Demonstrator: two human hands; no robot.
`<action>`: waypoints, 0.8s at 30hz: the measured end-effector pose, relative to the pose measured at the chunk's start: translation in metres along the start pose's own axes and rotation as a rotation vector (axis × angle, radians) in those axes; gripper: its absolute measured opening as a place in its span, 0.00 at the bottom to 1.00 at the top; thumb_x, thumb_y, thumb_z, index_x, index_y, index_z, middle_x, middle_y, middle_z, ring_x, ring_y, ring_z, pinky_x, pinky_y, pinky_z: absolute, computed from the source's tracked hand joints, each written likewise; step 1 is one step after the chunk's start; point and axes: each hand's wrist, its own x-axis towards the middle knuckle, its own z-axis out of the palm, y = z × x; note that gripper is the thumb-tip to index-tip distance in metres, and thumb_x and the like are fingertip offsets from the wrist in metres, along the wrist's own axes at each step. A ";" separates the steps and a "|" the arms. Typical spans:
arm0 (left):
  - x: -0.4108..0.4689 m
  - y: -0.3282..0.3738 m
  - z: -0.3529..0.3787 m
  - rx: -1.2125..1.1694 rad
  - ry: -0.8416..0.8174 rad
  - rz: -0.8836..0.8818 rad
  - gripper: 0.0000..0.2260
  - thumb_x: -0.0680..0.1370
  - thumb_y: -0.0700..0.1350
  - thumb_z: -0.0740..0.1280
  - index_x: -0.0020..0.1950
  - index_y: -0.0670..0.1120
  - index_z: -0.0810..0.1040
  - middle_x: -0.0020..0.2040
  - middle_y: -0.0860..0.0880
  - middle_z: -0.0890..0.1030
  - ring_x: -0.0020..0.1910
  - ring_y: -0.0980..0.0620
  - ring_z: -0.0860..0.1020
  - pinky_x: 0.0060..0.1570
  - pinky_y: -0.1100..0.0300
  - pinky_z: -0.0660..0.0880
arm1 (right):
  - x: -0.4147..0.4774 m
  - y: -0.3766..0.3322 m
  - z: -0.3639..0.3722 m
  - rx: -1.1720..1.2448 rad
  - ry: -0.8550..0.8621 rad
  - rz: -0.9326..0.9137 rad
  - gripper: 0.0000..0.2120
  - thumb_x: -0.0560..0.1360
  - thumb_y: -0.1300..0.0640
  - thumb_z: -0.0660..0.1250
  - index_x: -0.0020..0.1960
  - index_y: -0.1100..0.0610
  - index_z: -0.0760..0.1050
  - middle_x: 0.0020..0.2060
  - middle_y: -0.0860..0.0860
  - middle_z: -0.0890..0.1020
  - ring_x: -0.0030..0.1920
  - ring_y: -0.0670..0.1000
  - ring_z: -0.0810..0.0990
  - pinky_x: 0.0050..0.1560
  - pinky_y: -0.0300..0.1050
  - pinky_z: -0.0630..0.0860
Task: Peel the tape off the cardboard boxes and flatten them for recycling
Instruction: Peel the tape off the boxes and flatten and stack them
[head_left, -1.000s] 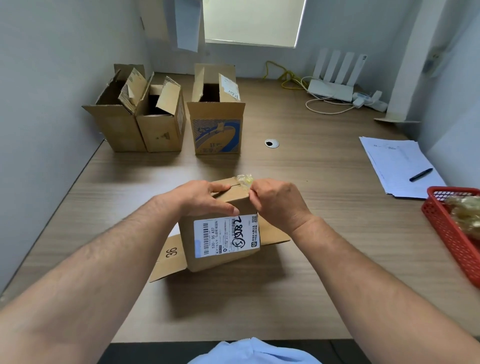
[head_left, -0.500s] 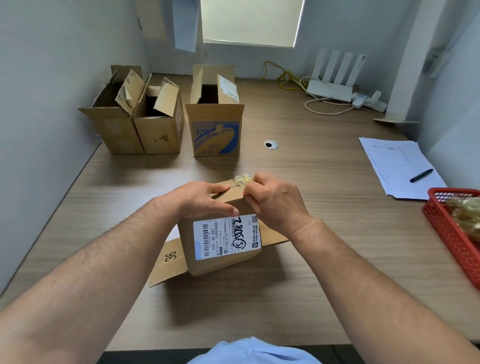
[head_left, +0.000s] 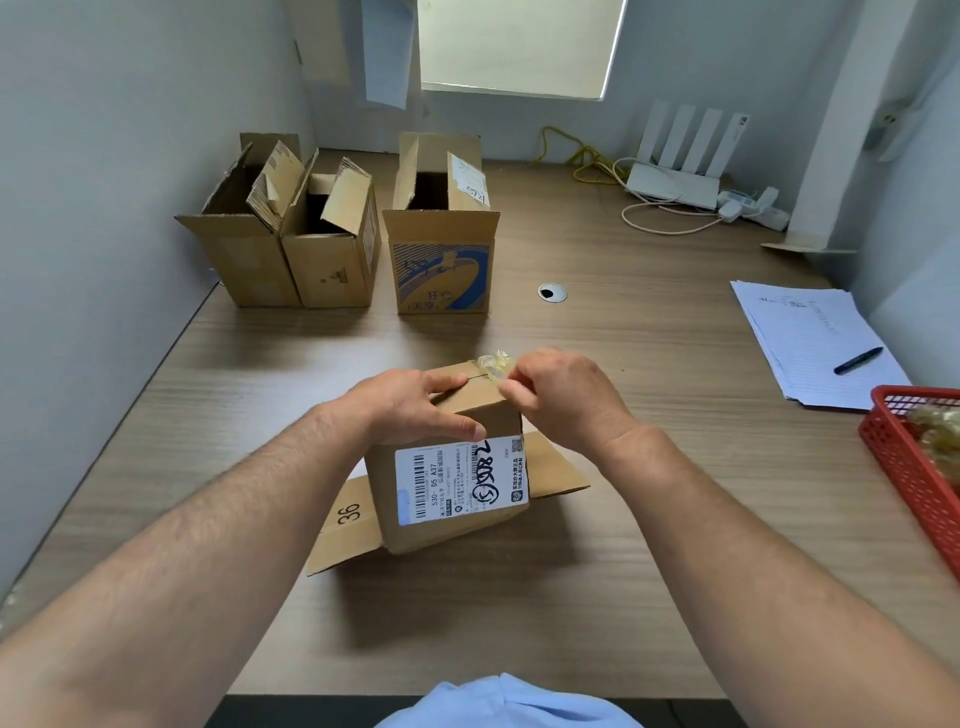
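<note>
Plenty of bare desk (head_left: 623, 571) in front of the small cardboard box (head_left: 447, 519) and to its right; more open wood behind it, up to the cable grommet (head_left: 551, 293). Closed in on the left by the grey wall (head_left: 104, 208) along the desk's edge. Far left, by that wall, three open cardboard boxes (head_left: 332, 270) upright in a row, flaps up (the rightmost printed in blue). Near the right edge, a stack of papers (head_left: 810, 338) with a black pen (head_left: 857, 360) on top. Just nearer, a red basket (head_left: 914, 467), cut off by the frame, with something yellowish and crumpled inside. Far back right, a white router (head_left: 675, 182) and cables.

Small box upright at the front middle, shipping label (head_left: 462, 486) towards the camera, lower flaps splayed on the desk either side (one marked 36). Left grip (head_left: 415, 405) laid over the top's left part, fingers extended across the closed flaps, thumb pressed on the near face just above the label. Right grip (head_left: 566, 400) at the top right corner, fingertips pinching a strip of clear tape (head_left: 493, 362). Tape bunched into a wad at the top's far edge, just beyond both grips and close to the right fingers; hard to tell whether stuck to the seam.
</note>
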 end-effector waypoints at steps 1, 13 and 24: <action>0.000 0.000 0.001 0.021 0.005 0.000 0.39 0.66 0.70 0.69 0.74 0.64 0.62 0.57 0.51 0.78 0.51 0.53 0.78 0.52 0.55 0.77 | 0.000 -0.002 -0.002 -0.004 -0.030 0.011 0.13 0.79 0.47 0.60 0.50 0.56 0.77 0.46 0.52 0.80 0.46 0.52 0.75 0.46 0.46 0.71; -0.016 0.001 0.019 0.319 0.118 0.093 0.41 0.68 0.74 0.63 0.77 0.62 0.57 0.76 0.52 0.63 0.75 0.49 0.60 0.72 0.50 0.59 | 0.007 -0.005 -0.008 0.257 -0.320 0.276 0.08 0.73 0.64 0.62 0.38 0.59 0.77 0.33 0.56 0.83 0.36 0.54 0.84 0.39 0.48 0.82; 0.001 0.002 -0.022 -0.100 -0.052 0.031 0.30 0.71 0.62 0.71 0.71 0.59 0.70 0.47 0.53 0.83 0.42 0.57 0.83 0.39 0.63 0.75 | -0.026 0.031 0.034 0.456 0.058 0.079 0.06 0.76 0.60 0.67 0.50 0.60 0.81 0.43 0.54 0.84 0.44 0.54 0.82 0.48 0.48 0.77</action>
